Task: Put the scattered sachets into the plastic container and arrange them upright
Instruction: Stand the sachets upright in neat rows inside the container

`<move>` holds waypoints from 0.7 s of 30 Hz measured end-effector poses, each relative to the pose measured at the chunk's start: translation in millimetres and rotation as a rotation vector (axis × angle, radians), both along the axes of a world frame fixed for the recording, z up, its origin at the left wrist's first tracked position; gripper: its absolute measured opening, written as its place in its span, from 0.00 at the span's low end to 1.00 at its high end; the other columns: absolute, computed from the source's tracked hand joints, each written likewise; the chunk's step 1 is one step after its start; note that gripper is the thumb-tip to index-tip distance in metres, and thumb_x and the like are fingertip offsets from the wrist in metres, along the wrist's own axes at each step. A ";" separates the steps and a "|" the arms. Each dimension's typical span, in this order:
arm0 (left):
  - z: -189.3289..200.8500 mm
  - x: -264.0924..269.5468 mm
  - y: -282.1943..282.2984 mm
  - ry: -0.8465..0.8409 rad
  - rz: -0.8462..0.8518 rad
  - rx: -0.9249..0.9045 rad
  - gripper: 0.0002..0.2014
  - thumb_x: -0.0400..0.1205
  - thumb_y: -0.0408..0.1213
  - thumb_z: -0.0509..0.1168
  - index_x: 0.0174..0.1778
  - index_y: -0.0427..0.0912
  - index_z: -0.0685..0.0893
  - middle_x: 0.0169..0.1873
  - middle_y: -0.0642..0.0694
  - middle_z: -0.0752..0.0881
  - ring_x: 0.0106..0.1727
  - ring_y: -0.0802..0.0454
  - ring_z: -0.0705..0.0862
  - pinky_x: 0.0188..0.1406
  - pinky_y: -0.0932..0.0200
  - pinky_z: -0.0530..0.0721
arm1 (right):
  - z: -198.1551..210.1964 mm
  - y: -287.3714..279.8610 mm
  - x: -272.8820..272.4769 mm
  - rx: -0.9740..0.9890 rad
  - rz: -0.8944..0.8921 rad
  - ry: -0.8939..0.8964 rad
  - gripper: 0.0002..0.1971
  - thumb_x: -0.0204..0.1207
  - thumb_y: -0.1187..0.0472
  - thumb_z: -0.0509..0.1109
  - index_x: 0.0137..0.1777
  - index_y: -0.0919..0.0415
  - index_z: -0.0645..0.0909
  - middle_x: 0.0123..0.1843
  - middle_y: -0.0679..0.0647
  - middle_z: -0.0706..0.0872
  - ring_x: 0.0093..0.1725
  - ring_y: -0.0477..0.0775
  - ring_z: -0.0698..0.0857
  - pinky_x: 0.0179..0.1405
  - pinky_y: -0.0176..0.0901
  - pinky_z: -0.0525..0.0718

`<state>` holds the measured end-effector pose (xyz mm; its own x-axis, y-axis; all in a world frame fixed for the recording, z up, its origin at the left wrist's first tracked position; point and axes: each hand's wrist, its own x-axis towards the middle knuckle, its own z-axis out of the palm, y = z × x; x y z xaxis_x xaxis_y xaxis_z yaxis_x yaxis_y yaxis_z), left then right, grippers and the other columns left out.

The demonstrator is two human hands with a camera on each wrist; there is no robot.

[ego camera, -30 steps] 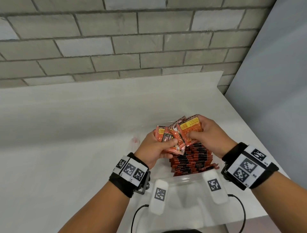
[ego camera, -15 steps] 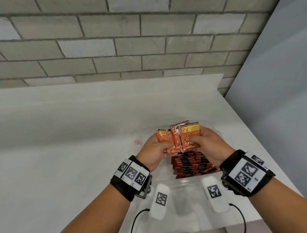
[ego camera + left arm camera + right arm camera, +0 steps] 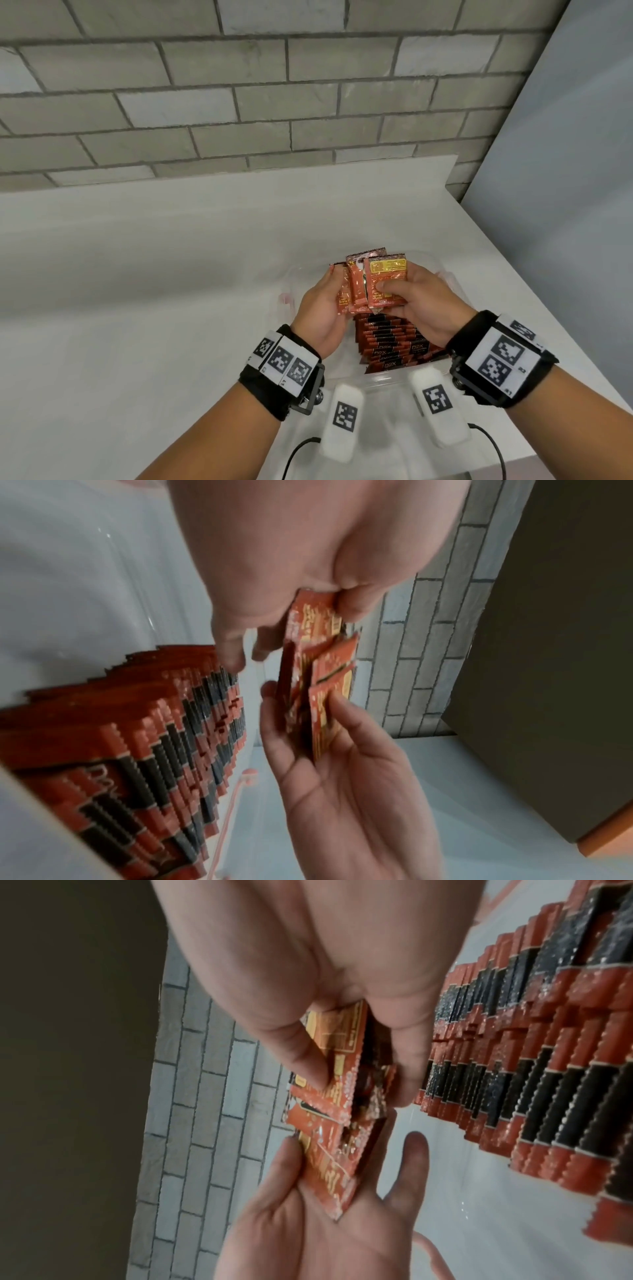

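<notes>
Right above the plastic container [image 3: 387, 385], both hands share a small fan of orange sachets [image 3: 371, 286], held upright over the far end of the packed row. The left hand [image 3: 323, 311] cups the fan's left edge; from the left wrist view its fingers [image 3: 337, 723] lie nearly straight along the face of the packets with the thumb behind, a light pinch more than a wrap. The right hand [image 3: 418, 305] pinches the right-hand packet, thumb across its printed face and fingers curled behind; the right wrist view shows that thumb [image 3: 301, 1064] pressing the yellow label while the other fingers close in from the back. How many packets are in the fan is hard to say: about three show from the head view, and the wrist views are blurred and overlapped.

Below the hands, the row of sachets [image 3: 394, 342] stands on edge inside the container, red and black tops stepped one behind another. Its far end is hidden by the hands and the held fan. The container itself is clear and hard to trace; only glints of its near rim and a pale pink patch on its left side stand out against the white counter [image 3: 137, 308].

Two white tagged blocks [image 3: 342, 418] with black cables sit in the near foreground, cut off by the bottom edge. A grey brick wall [image 3: 239, 102] runs behind the counter.
</notes>
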<state>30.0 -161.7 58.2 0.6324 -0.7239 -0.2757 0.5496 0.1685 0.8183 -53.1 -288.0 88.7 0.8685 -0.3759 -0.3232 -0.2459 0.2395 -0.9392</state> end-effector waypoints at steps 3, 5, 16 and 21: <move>-0.8 -1.1 -4.5 -0.030 -0.014 -0.003 0.25 0.88 0.51 0.46 0.67 0.39 0.80 0.62 0.36 0.86 0.64 0.41 0.83 0.61 0.51 0.83 | 0.9 5.7 2.6 0.004 0.053 0.000 0.14 0.80 0.72 0.64 0.60 0.57 0.80 0.55 0.57 0.89 0.55 0.57 0.88 0.55 0.52 0.86; 0.5 -0.7 -4.9 -0.070 -0.059 -0.007 0.27 0.87 0.54 0.43 0.67 0.43 0.80 0.61 0.40 0.86 0.64 0.45 0.84 0.63 0.51 0.82 | 1.7 6.7 3.8 -0.029 0.047 -0.015 0.13 0.80 0.71 0.64 0.60 0.56 0.80 0.55 0.57 0.89 0.53 0.57 0.88 0.50 0.49 0.88; 15.2 -14.1 -40.8 -0.245 -0.130 0.134 0.50 0.70 0.58 0.71 0.84 0.45 0.54 0.74 0.42 0.75 0.73 0.52 0.76 0.75 0.48 0.73 | -7.2 11.5 3.2 -0.882 -0.136 -0.100 0.18 0.69 0.71 0.73 0.51 0.54 0.71 0.50 0.52 0.80 0.49 0.49 0.81 0.45 0.31 0.78; 7.9 -2.1 -37.9 0.029 -0.022 0.011 0.11 0.86 0.36 0.57 0.53 0.35 0.83 0.44 0.39 0.85 0.45 0.49 0.85 0.45 0.57 0.84 | 1.9 2.1 -10.0 -0.872 0.191 -0.009 0.31 0.69 0.55 0.78 0.70 0.47 0.70 0.61 0.46 0.72 0.64 0.44 0.72 0.66 0.36 0.70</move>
<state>27.9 -199.6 66.0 0.6077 -0.7345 -0.3021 0.5769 0.1469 0.8035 -63.1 -285.9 90.6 0.9427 -0.3332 0.0173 -0.1999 -0.6054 -0.7704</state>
